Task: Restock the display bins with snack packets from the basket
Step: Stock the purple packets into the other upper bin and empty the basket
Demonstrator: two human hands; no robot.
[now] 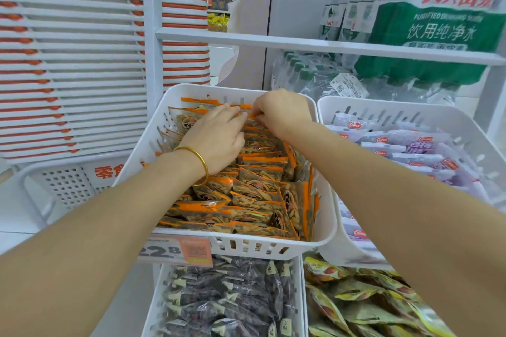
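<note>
From the head view, a white slotted bin [227, 246] sat tilted toward the person at the middle of the shelf, packed nearly full with orange-edged packets [254, 194] standing in overlapping rows. Both hands were together at the back of this bin, almost touching. The right hand [282, 112] had its fingers curled down and pinched the top edge of one of the packets. The left hand [216, 137], with a gold bangle [201, 161] on its wrist, had its fingertips pushed in among the rear packets; whether it gripped one could not be told.

An orange-and-white price tag [178, 250] hung on the bin's front left corner. Just beside it to the right stood a second white bin [342, 107] holding pale purple packets [410, 148] with red logos. Below, a lower bin [153, 295] held dark packets [227, 298], and next to it lay yellow-green packets [356, 298].

To the left rose a tall stack of white baskets [68, 63] with orange handles; a perforated basket [68, 183] with orange characters sat at its foot, its inside hidden. On the shelves behind, at the right, shrink-wrapped packs of water bottles [438, 30] were stacked.
</note>
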